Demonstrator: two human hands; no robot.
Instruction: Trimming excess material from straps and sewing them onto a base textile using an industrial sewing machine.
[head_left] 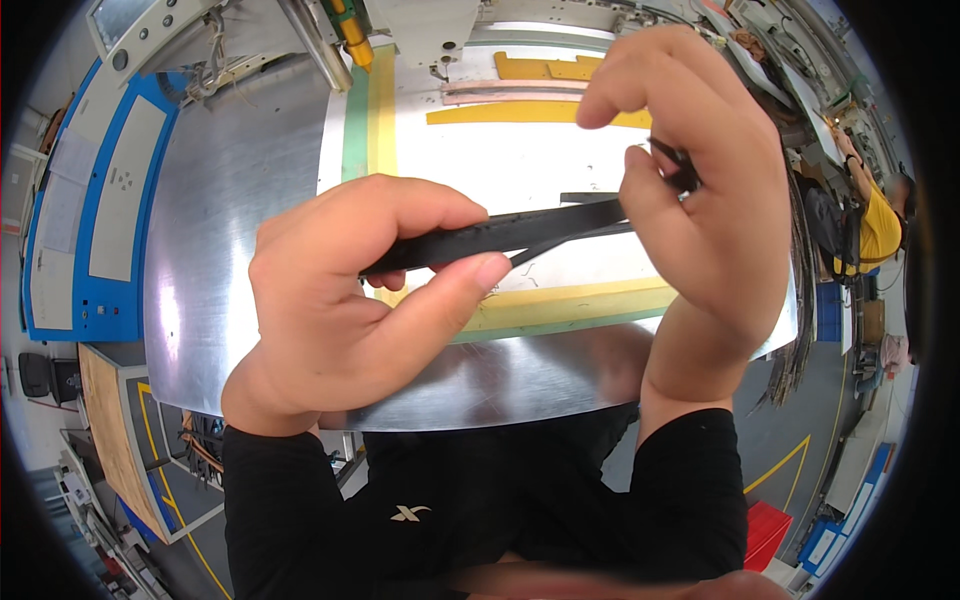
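Note:
A long flat black strip (510, 230), looking like a belt or strap, is stretched between my two hands above the white work surface. My left hand (350, 290) is closed on its left part, thumb below and fingers above. At the right end, my right hand (700, 180) curls around the strip, with its index finger arched away. A small dark piece (678, 168) shows between the right thumb and palm; I cannot make out whether it is the strip's end or a separate thing. A thinner black band (560, 240) runs just under the strip.
The white sheet (450, 160) has yellow and green taped edges. Yellow guide strips (500, 115) lie at its far side. Beneath is a shiny metal table (230, 230). A machine head (425, 30) stands behind, a blue-framed panel (100, 200) at left. Black strips (795, 330) hang at right; a person in yellow (878, 230) is beyond.

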